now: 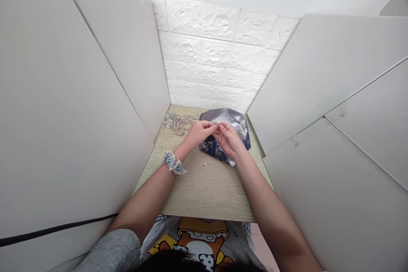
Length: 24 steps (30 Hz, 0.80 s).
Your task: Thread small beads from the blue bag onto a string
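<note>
My left hand (201,131) and my right hand (228,138) meet fingertip to fingertip above the front of an open pouch (210,148). Both are pinched closed around something tiny, too small to make out. The pouch has a silvery lining and dark blue patterned cloth outside; my right hand hides part of it. Strings of colourful beads (178,124) lie in a loose heap on the table to the left of the pouch. A small shiny piece (204,164) rests on the wood in front of the pouch. A pale blue lace-edged scrunchie (174,163) circles my left wrist.
The narrow wooden table (204,195) is boxed in by a white panel (121,42) on the left and another panel (318,72) on the right. A white brick-patterned wall (207,55) stands behind it. A black cable (57,230) runs along the lower left.
</note>
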{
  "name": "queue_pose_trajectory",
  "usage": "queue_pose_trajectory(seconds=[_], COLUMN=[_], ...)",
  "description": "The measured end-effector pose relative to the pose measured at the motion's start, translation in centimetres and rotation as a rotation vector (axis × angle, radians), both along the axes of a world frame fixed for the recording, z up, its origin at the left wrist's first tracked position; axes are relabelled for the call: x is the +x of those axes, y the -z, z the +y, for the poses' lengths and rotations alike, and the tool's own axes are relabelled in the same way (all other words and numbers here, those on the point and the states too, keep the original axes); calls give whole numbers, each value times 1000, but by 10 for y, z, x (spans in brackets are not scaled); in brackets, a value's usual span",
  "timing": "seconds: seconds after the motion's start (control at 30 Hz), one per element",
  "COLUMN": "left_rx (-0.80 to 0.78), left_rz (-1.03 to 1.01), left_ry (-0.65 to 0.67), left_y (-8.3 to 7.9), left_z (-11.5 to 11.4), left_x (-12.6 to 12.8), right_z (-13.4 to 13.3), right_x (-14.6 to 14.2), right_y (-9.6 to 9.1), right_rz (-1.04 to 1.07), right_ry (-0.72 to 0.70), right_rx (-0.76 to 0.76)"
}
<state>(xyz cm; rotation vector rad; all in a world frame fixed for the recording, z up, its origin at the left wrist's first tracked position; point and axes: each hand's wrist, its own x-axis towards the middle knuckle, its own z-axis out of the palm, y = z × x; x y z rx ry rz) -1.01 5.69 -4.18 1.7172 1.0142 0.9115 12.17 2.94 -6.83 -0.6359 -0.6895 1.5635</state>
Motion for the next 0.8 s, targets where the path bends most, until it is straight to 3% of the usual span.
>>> queue_pose_trajectory(seconds=[0.8], left_rx=[68], left_rz=[91], left_ry=[-16], left_y=[-3], left_z=[-2], left_x=[-1], right_z=[2], right_x=[0], right_y=[2], right_rz=[-28], right_ry=[-21], right_rx=[-18])
